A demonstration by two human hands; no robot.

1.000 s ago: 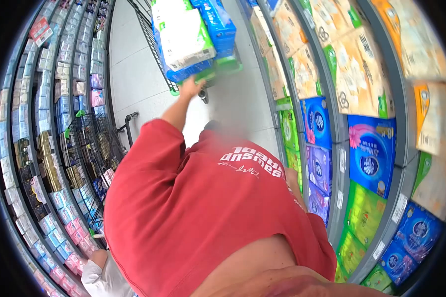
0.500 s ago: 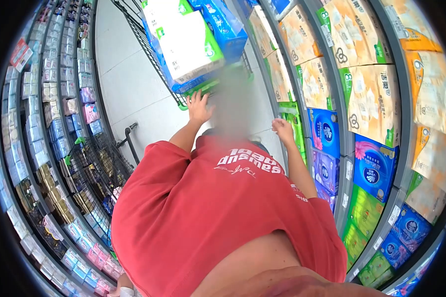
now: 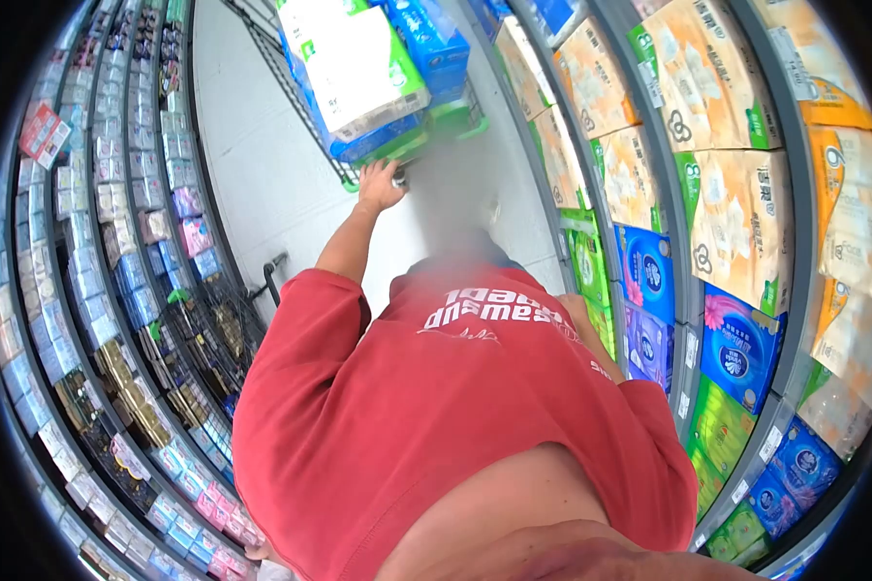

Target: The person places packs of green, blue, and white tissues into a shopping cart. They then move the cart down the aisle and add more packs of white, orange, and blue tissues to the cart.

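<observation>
My left hand (image 3: 382,185) is wrapped over the green handle (image 3: 351,184) of a shopping cart at the top centre. A white and green package (image 3: 363,77) lies in the cart, with blue packages (image 3: 428,44) beside and under it. My right forearm (image 3: 594,339) shows beside the red shirt (image 3: 455,387), near the shelves on the right. My right hand is hidden behind the body. A grey blurred patch covers part of the view between the cart handle and the shirt.
Shelves on the right hold beige tissue packs (image 3: 741,213), blue packs (image 3: 736,349) and green packs (image 3: 717,426). Small packages (image 3: 194,237) line the left shelves. Near them a black metal bar (image 3: 269,276) stands out over the pale floor (image 3: 262,184). Part of another person shows at the lower left.
My right hand, visible near the right shelves before, has dropped out of sight. My left arm is stretched out straighter, still at the cart handle. The shelves have shifted slightly in view.
</observation>
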